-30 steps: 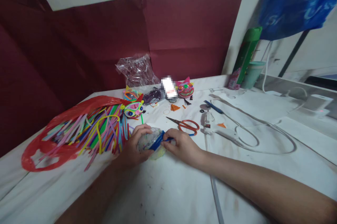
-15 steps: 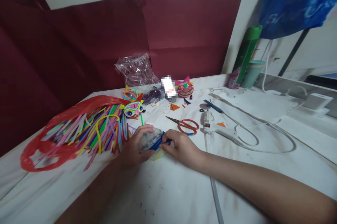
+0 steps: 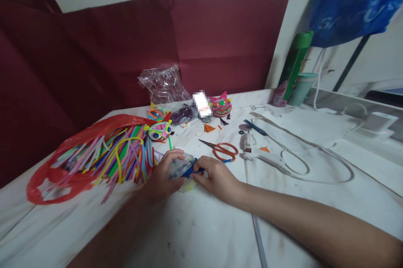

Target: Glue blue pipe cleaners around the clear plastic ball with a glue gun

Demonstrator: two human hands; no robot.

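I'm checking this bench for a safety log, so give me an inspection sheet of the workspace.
Surface: white marbled tabletop, dark specks near the front.
Job's things: clear round plastic piece with a blue strip, between the hands; details blurred.
Clutter: orange-handled scissors, blades apart; white glue gun on its side; multicoloured fuzzy stems on a red plastic bag.
Hands: left hand grips the plastic piece; right hand pinches the blue strip.
Cables: white cable looped loosely right of the glue gun; plug not made out.
Surroundings: maroon paper sheet behind; green spray can at back right. Spills: nothing seen.
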